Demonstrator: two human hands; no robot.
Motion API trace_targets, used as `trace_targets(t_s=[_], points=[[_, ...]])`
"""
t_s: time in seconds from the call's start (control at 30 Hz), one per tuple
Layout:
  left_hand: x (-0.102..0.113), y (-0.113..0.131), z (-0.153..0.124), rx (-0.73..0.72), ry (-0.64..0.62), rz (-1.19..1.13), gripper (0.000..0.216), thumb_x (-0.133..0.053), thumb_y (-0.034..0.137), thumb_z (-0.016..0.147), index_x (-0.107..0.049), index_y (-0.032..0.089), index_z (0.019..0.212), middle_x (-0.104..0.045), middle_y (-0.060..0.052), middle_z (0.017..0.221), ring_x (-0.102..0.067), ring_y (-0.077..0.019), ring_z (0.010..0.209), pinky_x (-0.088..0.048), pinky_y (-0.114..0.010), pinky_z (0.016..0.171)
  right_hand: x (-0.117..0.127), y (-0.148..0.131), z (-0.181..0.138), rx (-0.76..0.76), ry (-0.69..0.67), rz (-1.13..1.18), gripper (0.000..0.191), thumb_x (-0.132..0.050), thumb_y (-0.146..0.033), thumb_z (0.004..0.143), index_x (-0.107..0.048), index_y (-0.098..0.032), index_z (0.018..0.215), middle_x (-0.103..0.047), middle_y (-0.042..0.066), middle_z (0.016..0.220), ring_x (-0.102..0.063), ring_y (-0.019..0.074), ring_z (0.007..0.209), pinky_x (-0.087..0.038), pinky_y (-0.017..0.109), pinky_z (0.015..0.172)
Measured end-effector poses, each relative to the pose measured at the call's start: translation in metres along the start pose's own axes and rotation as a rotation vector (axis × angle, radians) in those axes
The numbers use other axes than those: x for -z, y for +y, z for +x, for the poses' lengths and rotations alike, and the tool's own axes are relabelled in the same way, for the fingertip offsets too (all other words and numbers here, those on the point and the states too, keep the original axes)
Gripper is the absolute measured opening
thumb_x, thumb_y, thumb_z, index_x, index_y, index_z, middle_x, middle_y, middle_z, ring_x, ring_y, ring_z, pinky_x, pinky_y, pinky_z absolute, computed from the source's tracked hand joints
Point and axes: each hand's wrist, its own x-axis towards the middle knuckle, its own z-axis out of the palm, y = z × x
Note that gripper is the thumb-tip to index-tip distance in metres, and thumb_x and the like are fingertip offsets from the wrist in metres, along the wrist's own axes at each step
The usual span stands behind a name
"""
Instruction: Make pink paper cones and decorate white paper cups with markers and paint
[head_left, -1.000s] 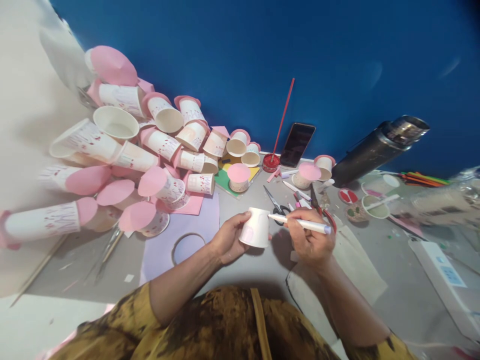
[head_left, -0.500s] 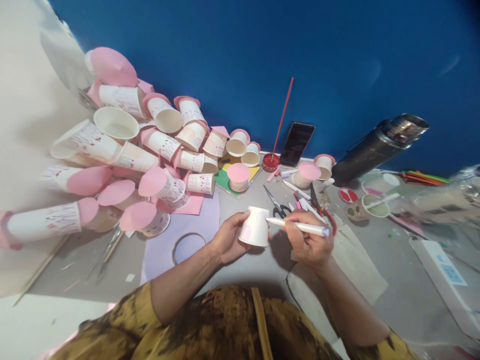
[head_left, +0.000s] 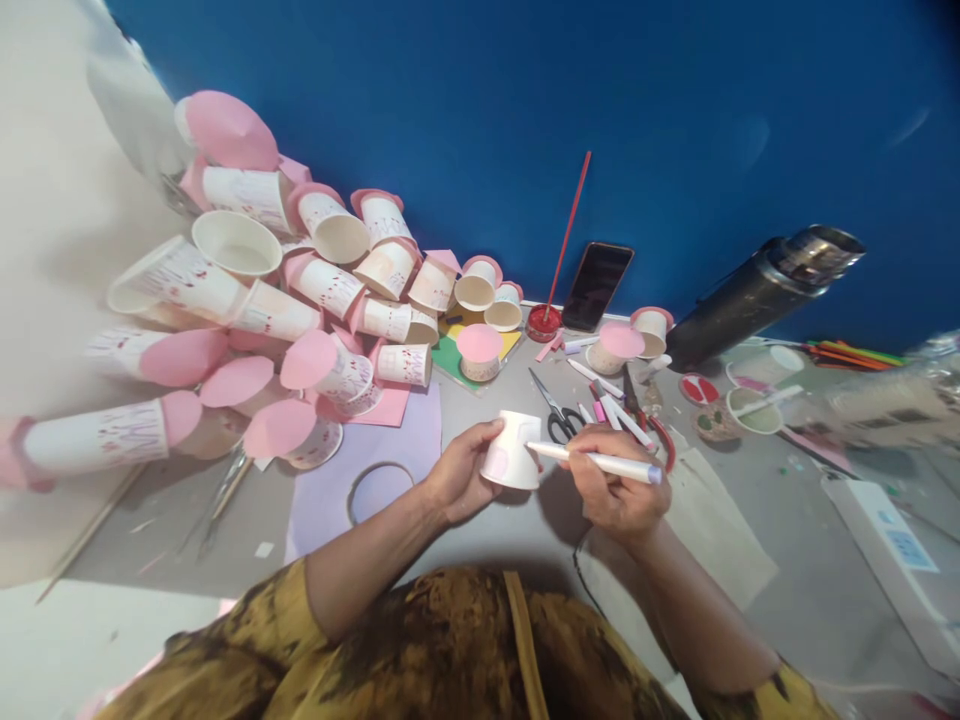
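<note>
My left hand (head_left: 466,470) is closed around a white paper cup (head_left: 513,462), which is turned bottom up and carries a pale pink patch and faint lines on its side. In my right hand (head_left: 619,490) is a white marker pen (head_left: 611,464) with a lilac end, gripped between thumb and fingers. The pen's tip meets the cup's side, or is very close to it. Black-handled scissors (head_left: 559,412) lie just behind my right hand, among several loose markers (head_left: 622,418).
Many decorated paper cups with pink tops (head_left: 330,285) are piled at the left. A tape ring (head_left: 351,500) lies on lilac paper (head_left: 315,515). Along the blue wall are a red stand with a stick (head_left: 544,322), a phone (head_left: 598,287) and a leaning black flask (head_left: 739,310). A power strip (head_left: 885,570) lies right.
The pen tip has moved slightly left and down along the cup's side. The cup is still in my left hand. The whole view has shifted a little.
</note>
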Motion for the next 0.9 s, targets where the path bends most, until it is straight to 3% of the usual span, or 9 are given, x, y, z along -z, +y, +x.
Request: trace_targets(t_s=[0.27, 0.6, 0.9], points=[[0.000, -0.003, 0.000, -0.058, 0.047, -0.011, 0.023, -0.061, 0.024, 0.090, -0.072, 0.006, 0.099, -0.078, -0.014, 0.083, -0.074, -0.0244, 0.073, -0.055, -0.033, 0.076, -0.003, -0.006, 0.004, 0.080, -0.014, -0.068, 0.011, -0.060, -0.011, 0.089, -0.066, -0.020, 0.087, -0.070, 0.002, 0.069, -0.068, 0.0168, 0.059, -0.056, 0.026, 0.057], [0.001, 0.000, -0.003, 0.004, -0.039, 0.037, 0.040, -0.058, 0.034, 0.092, -0.070, 0.004, 0.116, -0.078, -0.017, 0.090, -0.075, -0.0304, 0.080, -0.056, -0.042, 0.078, 0.002, 0.003, -0.009, -0.068, 0.127, -0.153, 0.009, -0.062, -0.018, 0.091, -0.067, -0.021, 0.083, -0.072, 0.001, 0.072, -0.068, 0.0155, 0.058, -0.055, 0.026, 0.053], [0.000, -0.002, -0.003, -0.003, -0.054, 0.084, 0.039, -0.065, 0.037, 0.088, -0.074, 0.005, 0.108, -0.078, -0.016, 0.091, -0.075, -0.0295, 0.080, -0.056, -0.039, 0.077, 0.001, 0.003, -0.008, -0.071, 0.123, -0.123, 0.007, -0.064, -0.017, 0.091, -0.069, -0.021, 0.087, -0.073, 0.001, 0.075, -0.069, 0.0147, 0.058, -0.056, 0.025, 0.054]])
